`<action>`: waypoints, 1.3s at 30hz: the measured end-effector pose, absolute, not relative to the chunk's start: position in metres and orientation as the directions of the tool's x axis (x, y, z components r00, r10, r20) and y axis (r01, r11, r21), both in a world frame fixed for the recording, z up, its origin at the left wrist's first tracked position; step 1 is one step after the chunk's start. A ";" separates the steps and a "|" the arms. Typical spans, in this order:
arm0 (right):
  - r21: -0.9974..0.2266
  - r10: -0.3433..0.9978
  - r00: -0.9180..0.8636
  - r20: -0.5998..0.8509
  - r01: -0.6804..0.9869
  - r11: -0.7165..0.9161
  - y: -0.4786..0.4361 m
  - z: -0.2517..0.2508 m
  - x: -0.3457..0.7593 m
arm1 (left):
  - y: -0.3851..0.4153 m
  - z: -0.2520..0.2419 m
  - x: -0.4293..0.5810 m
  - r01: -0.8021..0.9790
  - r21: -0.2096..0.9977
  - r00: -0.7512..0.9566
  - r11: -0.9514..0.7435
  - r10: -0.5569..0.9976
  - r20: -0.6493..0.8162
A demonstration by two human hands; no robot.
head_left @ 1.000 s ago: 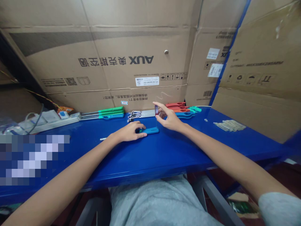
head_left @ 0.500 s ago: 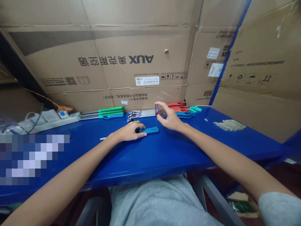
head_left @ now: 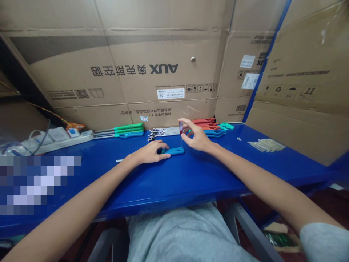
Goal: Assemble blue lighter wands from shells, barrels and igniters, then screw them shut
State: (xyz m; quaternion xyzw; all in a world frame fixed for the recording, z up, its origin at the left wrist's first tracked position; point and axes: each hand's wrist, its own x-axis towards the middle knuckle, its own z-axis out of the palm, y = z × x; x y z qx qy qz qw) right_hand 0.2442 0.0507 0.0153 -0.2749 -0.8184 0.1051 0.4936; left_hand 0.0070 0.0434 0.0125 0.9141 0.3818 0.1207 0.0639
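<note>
My right hand (head_left: 196, 138) pinches a small screwdriver (head_left: 181, 128) with a dark red translucent handle between thumb and fingers. Its thin shaft points straight down to a teal plastic handle (head_left: 174, 151) lying on the blue table (head_left: 174, 182). My left hand (head_left: 148, 153) rests over the near end of that handle and holds it, hiding part of it. The shaft tip appears to touch the handle's top, though the contact is too small to be sure.
Along the back edge lie green-handled tools (head_left: 128, 128), a bundle of metal rods (head_left: 163, 131), and red-handled tools (head_left: 204, 123) beside teal ones. A pale bundle (head_left: 266, 145) lies right. A power strip (head_left: 54, 140) sits left. Cardboard sheets (head_left: 163, 69) stand behind.
My right hand's fingers have shifted slightly on the screwdriver, which stays upright over the teal handle. My left hand has not visibly moved.
</note>
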 end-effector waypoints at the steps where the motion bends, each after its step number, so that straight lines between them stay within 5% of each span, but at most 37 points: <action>1: -0.445 0.552 -0.363 0.751 0.340 0.828 0.051 0.015 0.244 | 0.043 0.012 0.007 0.682 0.207 0.680 -0.701 0.713 0.173; 39: -0.418 0.543 -0.371 0.753 0.367 0.831 0.052 0.014 0.245 | 0.044 0.011 0.007 0.680 0.205 0.684 -0.704 0.710 0.168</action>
